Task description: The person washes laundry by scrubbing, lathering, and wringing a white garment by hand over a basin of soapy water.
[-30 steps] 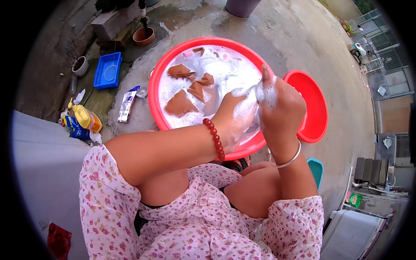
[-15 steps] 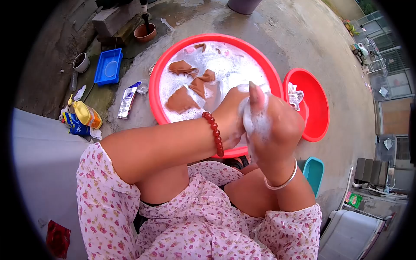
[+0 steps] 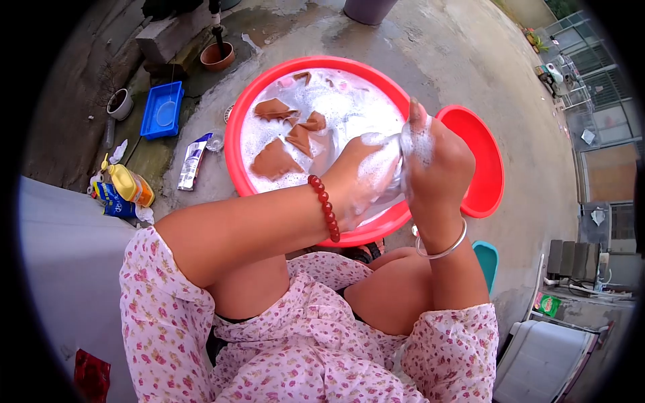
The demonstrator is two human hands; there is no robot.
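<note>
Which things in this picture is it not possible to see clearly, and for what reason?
All in the head view:
What lies between the left hand and right hand: hidden by the hands and foam.
Whether the brown cloth is one piece: foam covers parts.
Small red basin's left part: behind the right hand.
Dark bucket: cut off by the top edge.
Green packet's wording: too small.

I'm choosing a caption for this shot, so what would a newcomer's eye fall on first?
Probably the large red basin at upper centre, with brown cloth showing through white suds. Next come the foamy left hand and right hand, close together over its near right side. A red bead bracelet on the left wrist and a silver bangle on the right also stand out.
</note>
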